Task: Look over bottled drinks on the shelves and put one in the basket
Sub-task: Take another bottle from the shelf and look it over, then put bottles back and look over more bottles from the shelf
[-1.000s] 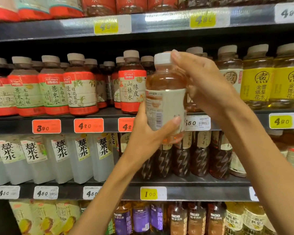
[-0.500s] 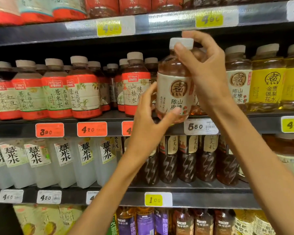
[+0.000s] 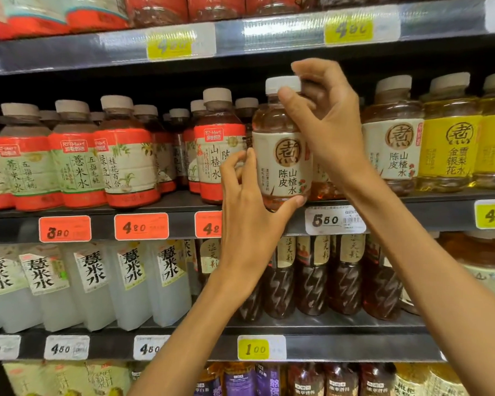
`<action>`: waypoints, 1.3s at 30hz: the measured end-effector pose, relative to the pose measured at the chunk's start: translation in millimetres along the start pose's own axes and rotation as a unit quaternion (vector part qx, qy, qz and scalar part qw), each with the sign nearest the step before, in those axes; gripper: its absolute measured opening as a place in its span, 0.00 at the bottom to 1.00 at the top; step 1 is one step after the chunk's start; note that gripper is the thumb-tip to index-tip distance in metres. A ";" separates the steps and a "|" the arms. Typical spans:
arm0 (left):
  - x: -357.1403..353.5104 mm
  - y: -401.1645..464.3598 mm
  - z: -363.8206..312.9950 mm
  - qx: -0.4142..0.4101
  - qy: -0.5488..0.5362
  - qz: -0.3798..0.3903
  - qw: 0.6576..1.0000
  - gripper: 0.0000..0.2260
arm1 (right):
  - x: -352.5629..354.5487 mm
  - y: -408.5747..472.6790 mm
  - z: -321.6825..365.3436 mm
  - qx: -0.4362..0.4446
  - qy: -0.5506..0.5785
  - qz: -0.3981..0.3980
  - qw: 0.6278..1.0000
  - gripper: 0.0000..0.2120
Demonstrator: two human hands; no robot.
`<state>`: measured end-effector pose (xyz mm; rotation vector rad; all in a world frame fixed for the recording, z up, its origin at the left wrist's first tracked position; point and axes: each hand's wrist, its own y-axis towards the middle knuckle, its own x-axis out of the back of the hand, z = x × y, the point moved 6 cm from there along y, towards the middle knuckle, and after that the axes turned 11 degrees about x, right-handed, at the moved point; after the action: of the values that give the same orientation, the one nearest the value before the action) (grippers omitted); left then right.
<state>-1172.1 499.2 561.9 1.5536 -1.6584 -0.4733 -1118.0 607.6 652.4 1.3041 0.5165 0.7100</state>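
Bottles fill the shelves point(image 3: 240, 221) from edge to edge, in three full rows with slivers of two more at top and bottom. Red-labelled ones stand at the left of the middle row, yellow ones at the right, pale milky ones below left and dark swirled ones below centre.

One bottle point(image 3: 282, 164) with amber drink, a white cap and a cream label is held upright in front of the middle row, its base at about the level of the shelf lip, above the 5.50 tag point(image 3: 335, 220). Its long axis runs vertical, label turned toward the camera.

The right hand point(image 3: 330, 124) comes from the right and curls around the neck and shoulder, thumb on the front just below the cap and fingers behind. The left hand point(image 3: 250, 207) rises from below. Its thumb hooks under the base and its fingers press the left side of the label. Both hands grip it, the left carrying the weight from beneath.

The bottle sits directly between the hands, so lowering it toward the body would probably be the coming move.

No basket is in view. The bottle's back, the right fingertips behind it and whether its base touches the shelf cannot be made out.
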 end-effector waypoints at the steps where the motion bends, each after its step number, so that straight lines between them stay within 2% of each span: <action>1: 0.1 0.5 -0.4 0.002 -0.001 0.001 1.000 0.39 | 2.0 -1.2 -0.3 0.010 -0.006 -0.003 1.000 0.15; 6: -2.5 -1.1 -0.2 0.014 -0.030 0.000 0.999 0.41 | 10.4 -7.0 -1.4 0.041 -0.056 0.016 0.997 0.15; 10: -6.6 -0.3 2.5 0.008 -0.029 -0.022 0.999 0.37 | 15.2 -7.7 -2.5 0.064 -0.130 0.042 0.989 0.11; 15: -13.2 -0.5 2.7 -0.013 0.036 -0.052 0.998 0.34 | 11.5 -10.6 -3.4 0.113 -0.223 0.091 0.964 0.14; 19: -13.5 1.6 -0.1 -0.018 0.138 -0.115 0.983 0.33 | 7.4 -12.4 -9.5 0.135 -0.282 0.125 0.942 0.16; 23: -17.3 5.9 2.0 0.000 0.161 -0.098 0.982 0.30 | -0.7 -14.4 -18.0 0.130 -0.331 0.169 0.919 0.20; 26: -17.3 6.1 1.2 0.005 0.158 -0.098 0.983 0.30 | -1.1 -13.9 -14.3 0.129 -0.317 0.177 0.923 0.19; 29: -16.0 5.3 -1.1 0.003 0.145 -0.095 0.985 0.30 | 20.2 -9.9 -1.6 0.149 -0.286 0.091 0.942 0.15; 31: -14.7 2.7 -7.4 -0.015 0.124 -0.107 0.986 0.28 | 41.0 -4.5 -0.7 0.129 -0.300 0.026 0.945 0.14; 34: -22.0 -3.0 -22.0 -0.056 0.068 -0.097 0.991 0.23 | 58.1 1.7 -15.6 0.061 -0.384 0.040 0.920 0.18; 36: -33.3 -5.5 -29.6 -0.068 0.050 -0.055 0.995 0.21 | 60.0 1.6 -25.7 0.038 -0.434 0.076 0.897 0.19; 39: -51.9 -7.0 -34.6 -0.062 0.055 0.014 0.996 0.23 | 57.0 -2.3 -34.2 0.041 -0.494 0.113 0.861 0.21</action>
<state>-1145.2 556.0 562.6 1.4389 -1.5358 -0.4581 -1102.5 672.0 645.8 1.6235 -0.4575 0.1247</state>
